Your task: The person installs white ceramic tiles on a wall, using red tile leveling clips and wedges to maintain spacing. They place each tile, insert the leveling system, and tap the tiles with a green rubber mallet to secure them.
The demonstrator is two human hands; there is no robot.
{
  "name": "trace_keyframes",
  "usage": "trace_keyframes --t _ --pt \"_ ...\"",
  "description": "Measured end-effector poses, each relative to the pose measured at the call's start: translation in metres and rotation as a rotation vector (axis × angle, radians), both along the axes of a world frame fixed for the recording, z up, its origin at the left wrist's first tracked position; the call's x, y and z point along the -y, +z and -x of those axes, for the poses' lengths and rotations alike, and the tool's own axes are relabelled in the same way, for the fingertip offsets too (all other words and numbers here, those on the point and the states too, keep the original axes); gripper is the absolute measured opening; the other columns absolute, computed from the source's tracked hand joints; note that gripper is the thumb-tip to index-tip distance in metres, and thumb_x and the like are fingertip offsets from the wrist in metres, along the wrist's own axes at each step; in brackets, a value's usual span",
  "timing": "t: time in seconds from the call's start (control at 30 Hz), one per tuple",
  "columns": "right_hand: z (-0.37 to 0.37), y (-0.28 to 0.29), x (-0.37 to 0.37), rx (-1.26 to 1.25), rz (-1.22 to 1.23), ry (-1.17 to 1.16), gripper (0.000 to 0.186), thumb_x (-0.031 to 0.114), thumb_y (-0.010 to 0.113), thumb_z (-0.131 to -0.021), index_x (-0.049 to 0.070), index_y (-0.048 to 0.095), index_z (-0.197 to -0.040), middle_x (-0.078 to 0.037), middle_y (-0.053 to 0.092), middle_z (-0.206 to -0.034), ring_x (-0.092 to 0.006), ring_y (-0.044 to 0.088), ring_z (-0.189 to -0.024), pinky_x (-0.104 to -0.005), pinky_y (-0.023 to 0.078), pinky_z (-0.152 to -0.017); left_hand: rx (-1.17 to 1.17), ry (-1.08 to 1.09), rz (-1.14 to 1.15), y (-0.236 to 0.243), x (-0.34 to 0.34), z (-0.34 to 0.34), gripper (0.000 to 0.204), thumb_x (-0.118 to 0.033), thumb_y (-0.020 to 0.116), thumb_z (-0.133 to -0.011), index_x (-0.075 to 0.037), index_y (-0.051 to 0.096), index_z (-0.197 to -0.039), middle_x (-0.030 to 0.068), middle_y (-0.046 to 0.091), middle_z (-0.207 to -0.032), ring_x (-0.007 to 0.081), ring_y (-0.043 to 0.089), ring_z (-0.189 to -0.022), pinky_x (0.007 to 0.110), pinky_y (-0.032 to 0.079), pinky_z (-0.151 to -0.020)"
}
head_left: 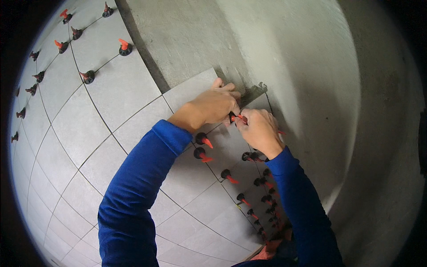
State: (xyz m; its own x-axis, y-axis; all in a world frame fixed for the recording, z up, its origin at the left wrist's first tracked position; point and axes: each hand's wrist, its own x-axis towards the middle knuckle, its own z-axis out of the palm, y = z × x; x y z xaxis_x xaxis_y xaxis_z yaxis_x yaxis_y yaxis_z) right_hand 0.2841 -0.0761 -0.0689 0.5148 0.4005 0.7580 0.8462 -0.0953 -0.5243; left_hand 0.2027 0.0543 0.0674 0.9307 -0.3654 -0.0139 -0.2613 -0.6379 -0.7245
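Bare grey cement [311,66] is filling the top and right, while pale tiles [89,124] with dark joints are covering the left and lower area. Blue sleeves [138,178] are covering your forearms. Your left hand [213,104] is resting, fingers bent, over a tile's edge; its grip isn't showing clearly. Your right hand [262,129] is pinching the red end of a red-and-black tile-levelling clip [232,117]. It is lying just left of your nearer right hand, its long axis running roughly sideways, its black end pointing toward your left.
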Motion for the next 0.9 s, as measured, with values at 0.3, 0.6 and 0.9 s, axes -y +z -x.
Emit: trace_keyframes --t 0.3,0.6,0.9 --pt "0.003 -0.001 -0.005 0.017 -0.066 -0.021 0.024 0.025 0.075 -0.094 0.003 0.074 -0.086 -0.02 0.073 -0.078 -0.043 0.072 -0.076 -0.0507 0.056 -0.071 0.007 0.098 0.045 0.0 0.006 0.003 0.034 -0.033 0.088 -0.074 -0.025 0.086 -0.106 0.0033 0.071 -0.137 0.0227 0.054 -0.135 0.044 0.035 -0.109" --pt "0.007 0.005 0.001 -0.026 0.039 -0.022 0.023 0.027 0.073 -0.095 0.005 0.077 -0.093 -0.021 0.077 -0.089 -0.0431 0.075 -0.086 -0.0519 0.06 -0.079 0.02 0.077 0.065 -0.001 0.005 0.005 0.036 -0.034 0.091 -0.07 -0.024 0.086 -0.105 0.0027 0.071 -0.134 0.0208 0.055 -0.131 0.043 0.035 -0.109" --pt "0.008 0.007 0.002 -0.03 0.066 -0.03 0.023 0.027 0.074 -0.095 0.005 0.077 -0.093 -0.022 0.077 -0.09 -0.0435 0.075 -0.088 -0.052 0.06 -0.079 0.058 0.05 0.103 -0.005 0.004 0.008 0.034 -0.033 0.092 -0.069 -0.02 0.085 -0.099 0.0018 0.073 -0.128 0.0197 0.058 -0.127 0.042 0.035 -0.11"
